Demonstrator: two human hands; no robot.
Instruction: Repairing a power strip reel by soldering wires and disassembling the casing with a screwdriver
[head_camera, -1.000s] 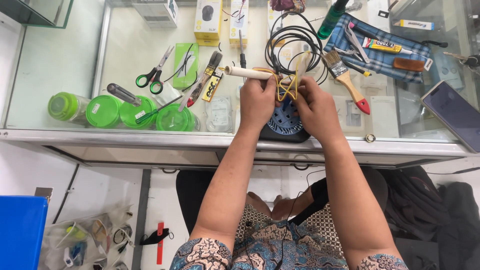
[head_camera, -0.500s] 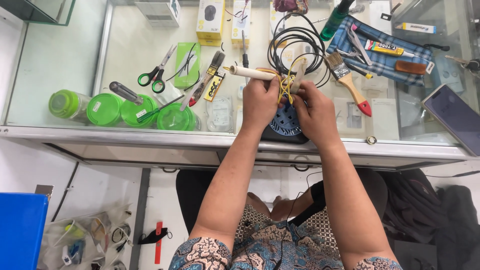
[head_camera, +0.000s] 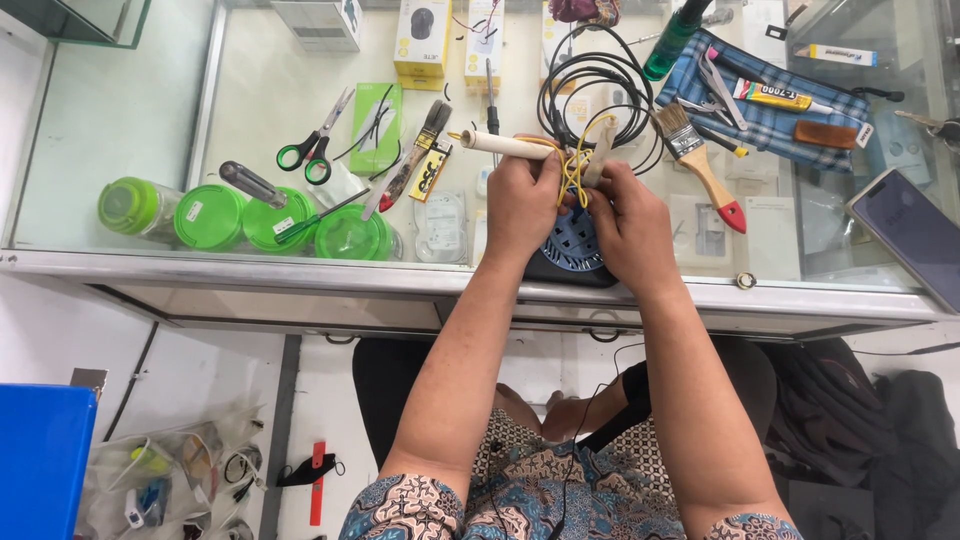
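The yellow wire (head_camera: 574, 170), near the glass counter's (head_camera: 120, 100) front edge above the blue round device (head_camera: 572, 240), stays pinched between left hand (head_camera: 522, 200) and right hand (head_camera: 625, 222), both hardly moved, cream-handled tool (head_camera: 505, 146) still in the left.

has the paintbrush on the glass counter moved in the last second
No. The paintbrush lies in the same spot, between the black cable coil and the blue checked cloth.
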